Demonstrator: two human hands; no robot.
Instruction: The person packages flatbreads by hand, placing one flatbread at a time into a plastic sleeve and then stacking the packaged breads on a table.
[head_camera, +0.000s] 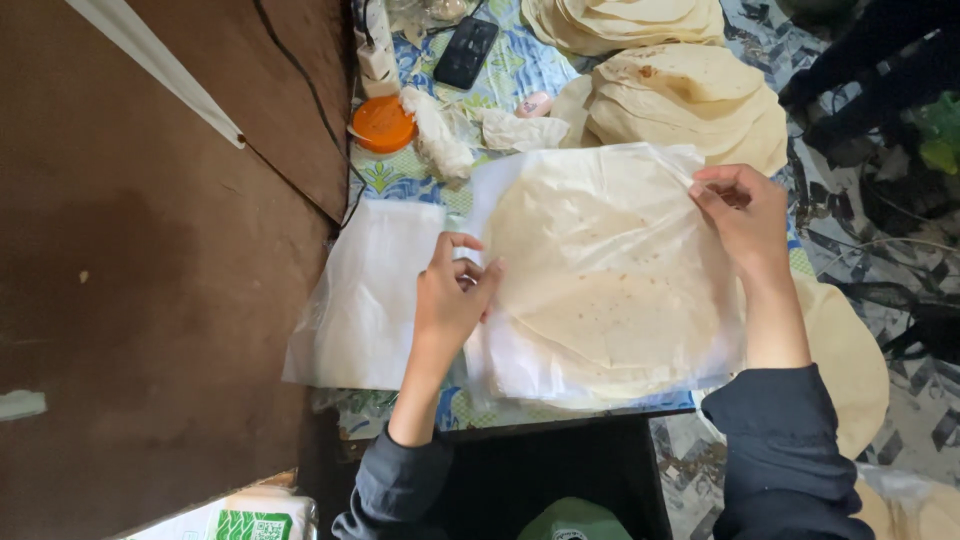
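Note:
A clear plastic bag lies over a stack of round thin flatbreads in the middle of the patterned table. My left hand pinches the bag's left edge beside the breads. At the far right corner of the bag, my right hand grips the plastic with its fingertips. The breads show through the film. Both forearms wear dark sleeves.
A pile of empty clear bags lies left of my left hand. More flatbread stacks sit at the back right, another flatbread at the right. An orange lid, crumpled plastic, a black phone and a white power strip lie behind.

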